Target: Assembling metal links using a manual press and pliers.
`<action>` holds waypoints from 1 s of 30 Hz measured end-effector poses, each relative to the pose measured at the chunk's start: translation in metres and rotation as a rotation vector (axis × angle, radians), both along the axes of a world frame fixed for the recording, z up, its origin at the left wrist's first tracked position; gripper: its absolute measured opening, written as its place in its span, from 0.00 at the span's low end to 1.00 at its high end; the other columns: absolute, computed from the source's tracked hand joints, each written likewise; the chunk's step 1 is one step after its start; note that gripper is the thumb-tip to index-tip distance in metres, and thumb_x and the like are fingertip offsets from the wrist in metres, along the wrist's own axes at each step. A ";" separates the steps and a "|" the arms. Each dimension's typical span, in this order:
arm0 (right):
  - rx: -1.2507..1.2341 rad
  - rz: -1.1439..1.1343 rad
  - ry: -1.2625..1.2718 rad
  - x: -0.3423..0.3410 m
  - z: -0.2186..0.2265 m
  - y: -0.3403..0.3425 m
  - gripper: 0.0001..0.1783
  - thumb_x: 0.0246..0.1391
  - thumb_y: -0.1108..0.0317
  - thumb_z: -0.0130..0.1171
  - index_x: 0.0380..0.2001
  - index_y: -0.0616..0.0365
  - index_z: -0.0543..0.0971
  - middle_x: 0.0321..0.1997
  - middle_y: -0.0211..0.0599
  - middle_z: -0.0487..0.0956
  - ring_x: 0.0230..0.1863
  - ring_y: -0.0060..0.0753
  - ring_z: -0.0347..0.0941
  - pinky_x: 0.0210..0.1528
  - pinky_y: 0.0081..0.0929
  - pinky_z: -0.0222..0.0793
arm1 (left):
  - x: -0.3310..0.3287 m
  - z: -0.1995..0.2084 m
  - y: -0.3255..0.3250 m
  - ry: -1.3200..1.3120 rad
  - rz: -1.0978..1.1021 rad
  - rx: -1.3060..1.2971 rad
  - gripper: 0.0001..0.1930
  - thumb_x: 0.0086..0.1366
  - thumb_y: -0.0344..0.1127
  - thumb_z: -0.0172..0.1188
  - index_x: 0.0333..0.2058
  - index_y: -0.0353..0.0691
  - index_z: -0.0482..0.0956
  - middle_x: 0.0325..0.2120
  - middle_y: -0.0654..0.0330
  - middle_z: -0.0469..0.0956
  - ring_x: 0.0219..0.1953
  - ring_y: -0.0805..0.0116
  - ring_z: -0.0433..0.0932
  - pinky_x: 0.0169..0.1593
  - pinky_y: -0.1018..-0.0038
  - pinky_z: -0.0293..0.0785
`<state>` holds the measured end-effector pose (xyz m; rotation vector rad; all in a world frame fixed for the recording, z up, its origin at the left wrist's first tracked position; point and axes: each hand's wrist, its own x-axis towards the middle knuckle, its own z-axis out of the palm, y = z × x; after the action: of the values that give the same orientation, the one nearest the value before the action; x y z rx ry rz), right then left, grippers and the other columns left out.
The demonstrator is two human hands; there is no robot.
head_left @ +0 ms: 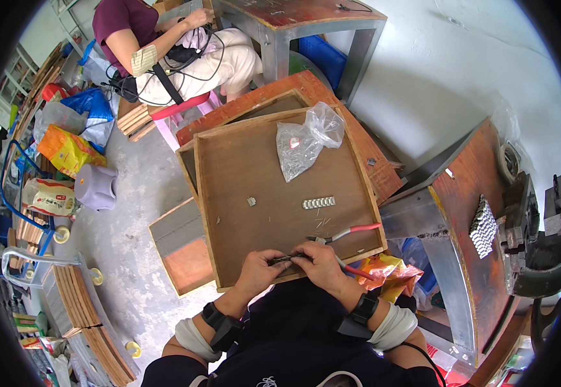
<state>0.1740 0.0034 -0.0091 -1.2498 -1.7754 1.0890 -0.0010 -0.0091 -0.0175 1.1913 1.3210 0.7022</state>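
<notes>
Over the near edge of a shallow wooden tray [242, 235], my left hand [258, 267] and my right hand [322, 263] are close together. Between them, both sets of fingertips pinch a small dark metal piece [283, 259]; its exact kind is too small to tell. Pliers with red handles [351, 231] lie beside my right hand, partly under it, one handle reaching past the tray's edge. Farther in sit a row of small silvery metal pieces [319, 202], several thin pins [322, 222] and a single small metal block [251, 201]. A clear plastic bag [300, 145] with thin contents rests at the far right.
Another person [177, 58] sits at the far left, with cables across the lap. A rusty-topped metal table [461, 193] at the right bears a block of silvery pieces [483, 227]. Left on the floor stand a grey stool [96, 187] and several bags [67, 151].
</notes>
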 end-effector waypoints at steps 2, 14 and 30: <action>-0.014 0.005 -0.007 0.002 -0.002 0.002 0.07 0.42 0.75 0.60 0.30 0.62 0.78 0.29 0.45 0.77 0.34 0.48 0.73 0.36 0.35 0.68 | 0.000 0.001 0.002 0.083 -0.025 0.044 0.06 0.55 0.28 0.63 0.31 0.32 0.81 0.24 0.62 0.79 0.27 0.80 0.73 0.32 0.81 0.70; 0.164 -0.139 -0.468 0.063 -0.027 0.075 0.09 0.35 0.77 0.62 0.26 0.59 0.78 0.29 0.42 0.75 0.36 0.48 0.70 0.40 0.39 0.67 | -0.006 0.004 0.010 0.117 -0.086 0.219 0.07 0.50 0.29 0.65 0.30 0.35 0.81 0.24 0.56 0.79 0.27 0.71 0.77 0.33 0.78 0.71; 0.514 0.309 -0.832 0.053 -0.031 0.080 0.05 0.39 0.69 0.57 0.23 0.55 0.74 0.32 0.33 0.71 0.40 0.38 0.67 0.38 0.33 0.65 | -0.005 0.010 0.012 0.152 -0.049 0.220 0.08 0.49 0.29 0.66 0.29 0.35 0.81 0.23 0.55 0.80 0.25 0.70 0.77 0.31 0.77 0.71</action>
<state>0.2269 0.0830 -0.0399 -1.1918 -2.7107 0.1713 -0.0063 0.0032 -0.0077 1.4728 1.3600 0.7477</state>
